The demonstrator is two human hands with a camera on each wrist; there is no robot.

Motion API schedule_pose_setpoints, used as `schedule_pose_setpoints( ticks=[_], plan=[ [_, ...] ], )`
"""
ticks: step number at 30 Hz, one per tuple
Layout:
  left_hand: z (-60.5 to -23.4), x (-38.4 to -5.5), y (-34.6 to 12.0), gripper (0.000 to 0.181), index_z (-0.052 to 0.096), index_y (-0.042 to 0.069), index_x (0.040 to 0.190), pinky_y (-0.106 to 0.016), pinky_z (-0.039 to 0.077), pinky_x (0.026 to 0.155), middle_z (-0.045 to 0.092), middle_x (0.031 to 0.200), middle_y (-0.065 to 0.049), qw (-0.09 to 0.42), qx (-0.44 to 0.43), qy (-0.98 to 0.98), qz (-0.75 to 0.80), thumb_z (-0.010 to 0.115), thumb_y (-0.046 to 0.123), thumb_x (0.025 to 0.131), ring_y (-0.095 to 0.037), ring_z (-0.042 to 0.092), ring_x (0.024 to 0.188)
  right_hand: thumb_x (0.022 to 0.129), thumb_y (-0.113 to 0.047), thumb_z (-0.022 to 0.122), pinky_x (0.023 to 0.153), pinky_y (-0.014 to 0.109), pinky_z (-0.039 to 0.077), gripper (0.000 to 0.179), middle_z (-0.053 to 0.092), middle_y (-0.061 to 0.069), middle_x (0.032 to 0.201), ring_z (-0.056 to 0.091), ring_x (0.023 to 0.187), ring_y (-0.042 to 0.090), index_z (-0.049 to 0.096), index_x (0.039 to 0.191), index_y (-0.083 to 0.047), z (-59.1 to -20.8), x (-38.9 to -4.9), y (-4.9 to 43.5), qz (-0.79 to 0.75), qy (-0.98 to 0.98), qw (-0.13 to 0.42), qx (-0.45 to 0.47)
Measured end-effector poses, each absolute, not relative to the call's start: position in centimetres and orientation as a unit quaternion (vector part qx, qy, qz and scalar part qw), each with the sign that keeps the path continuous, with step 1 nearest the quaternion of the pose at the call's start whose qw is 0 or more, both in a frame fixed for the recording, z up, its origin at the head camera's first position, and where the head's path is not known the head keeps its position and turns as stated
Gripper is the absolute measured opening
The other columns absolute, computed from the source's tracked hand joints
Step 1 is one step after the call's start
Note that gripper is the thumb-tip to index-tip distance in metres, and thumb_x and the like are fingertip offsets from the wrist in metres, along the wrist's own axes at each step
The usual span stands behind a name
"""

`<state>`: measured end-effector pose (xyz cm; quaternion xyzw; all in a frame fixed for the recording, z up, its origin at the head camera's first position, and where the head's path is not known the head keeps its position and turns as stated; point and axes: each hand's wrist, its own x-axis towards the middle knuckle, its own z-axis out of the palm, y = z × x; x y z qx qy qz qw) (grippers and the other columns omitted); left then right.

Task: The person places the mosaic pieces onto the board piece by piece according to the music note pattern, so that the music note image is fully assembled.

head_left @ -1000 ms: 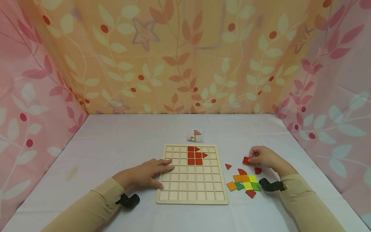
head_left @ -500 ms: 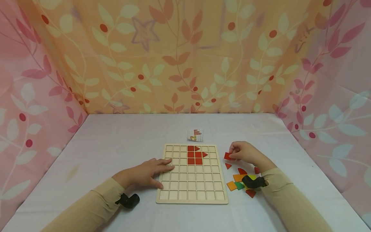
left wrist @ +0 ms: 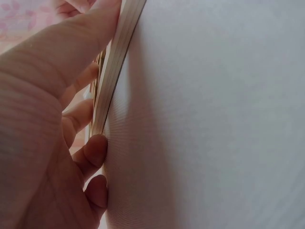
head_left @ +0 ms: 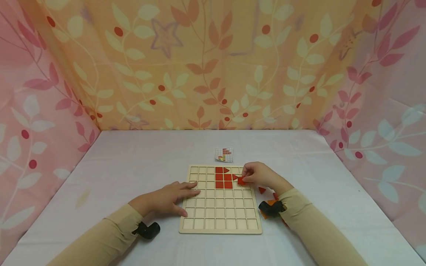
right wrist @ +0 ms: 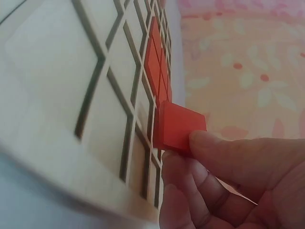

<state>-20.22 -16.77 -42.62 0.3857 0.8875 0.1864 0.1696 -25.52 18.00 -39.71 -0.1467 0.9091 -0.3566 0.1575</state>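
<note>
A wooden grid board (head_left: 220, 223) lies flat on the table, with several red squares (head_left: 219, 177) and two red triangles (head_left: 226, 170) set in its upper cells. My right hand (head_left: 261, 176) pinches a red square tile (right wrist: 183, 126) between thumb and fingers, just over the board's upper right cells. In the right wrist view the tile hangs close to the grid ridges. My left hand (head_left: 163, 198) rests at the board's left side, fingers spread. The left thumb and some fingertips touch the board's edge (left wrist: 114, 67) in the left wrist view.
Behind the board lies a small printed card (head_left: 224, 155) with a coloured grid picture. A loose red triangle (head_left: 262, 190) sits right of the board. Orange tiles (head_left: 264, 214) and other pieces there are partly hidden by my right wrist camera (head_left: 271, 208).
My right hand has carried the red square tile leftward from the loose pieces to above the board's upper right. The left hand stays in place.
</note>
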Motion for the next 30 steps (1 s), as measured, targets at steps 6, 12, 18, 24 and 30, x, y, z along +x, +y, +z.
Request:
schedule_pose_setpoints(
  ticks=[6,12,18,24,30],
  plan=[
    [-42.7,-20.2,-16.8,0.079,0.032,0.033,0.142,-0.053,0.022,0.101,0.018,0.152,0.005,0.170,0.385,0.888,0.186,0.062,0.058,0.073,-0.030,0.020,0.133,0.079,-0.009,0.070,0.064,0.030,0.039,0.011,0.056,-0.003,0.068,0.048,0.067,0.015,0.060,0.075,-0.011,-39.8,-25.6,16.8,-0.347,0.910,0.149,-0.172],
    [-42.8,-20.3,-16.8,0.079,0.032,0.033,0.142,-0.052,0.022,0.101,0.018,0.152,0.004,0.168,0.387,0.887,0.186,0.062,0.059,0.073,-0.030,0.021,0.133,0.078,-0.009,0.070,0.062,0.029,0.039,0.013,0.056,-0.004,0.066,0.049,0.065,0.014,0.059,0.073,-0.011,-39.8,-25.5,16.4,-0.330,0.916,0.152,-0.172],
    [-42.7,-20.3,-16.8,0.079,0.033,0.033,0.142,-0.051,0.024,0.100,0.018,0.152,0.004,0.166,0.389,0.888,0.183,0.062,0.059,0.073,-0.028,0.024,0.131,0.078,-0.009,0.071,0.061,0.029,0.039,0.013,0.057,-0.003,0.066,0.048,0.065,0.014,0.060,0.071,-0.012,-40.1,-25.5,16.4,-0.334,0.913,0.164,-0.167],
    [-42.6,-20.2,-16.7,0.079,0.032,0.033,0.142,-0.053,0.021,0.101,0.018,0.152,0.004,0.169,0.384,0.889,0.184,0.062,0.058,0.073,-0.030,0.022,0.133,0.078,-0.011,0.071,0.062,0.029,0.038,0.009,0.061,-0.005,0.071,0.048,0.068,0.014,0.065,0.072,-0.013,-40.2,-25.5,16.5,-0.324,0.917,0.164,-0.168],
    [-42.7,-20.2,-16.8,0.079,0.032,0.034,0.142,-0.055,0.019,0.102,0.017,0.152,0.005,0.172,0.381,0.890,0.183,0.061,0.059,0.073,-0.032,0.019,0.134,0.079,-0.012,0.070,0.063,0.028,0.039,0.007,0.064,-0.006,0.073,0.049,0.071,0.013,0.069,0.073,-0.013,-40.0,-25.5,16.6,-0.313,0.924,0.160,-0.154]
  ],
)
